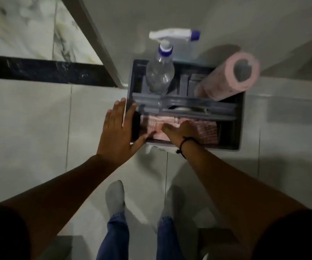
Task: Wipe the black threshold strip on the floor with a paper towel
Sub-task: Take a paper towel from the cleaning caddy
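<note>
The left hand (pixel 120 132) lay flat and spread on the caddy's (pixel 240 126) left rim; the right hand (pixel 181 131) pressed the cloths (pixel 208 131) inside, fingers hidden. The black strip (pixel 38 72) crossed the floor's far-left edge, beside the caddy holding the paper towel roll (pixel 226 79).

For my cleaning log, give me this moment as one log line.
stage: fetching towel | left hand: flat on caddy edge | right hand: on folded cloths | paper towel roll: in caddy | threshold strip: untouched

I see a pale grey tiled floor (pixel 29 119) with thin grout lines. A black stone threshold strip (pixel 38 72) runs across it at the upper left. A dark grey plastic cleaning caddy (pixel 239 128) sits directly on the tiles, beside my two grey-socked feet (pixel 114 196).
</note>
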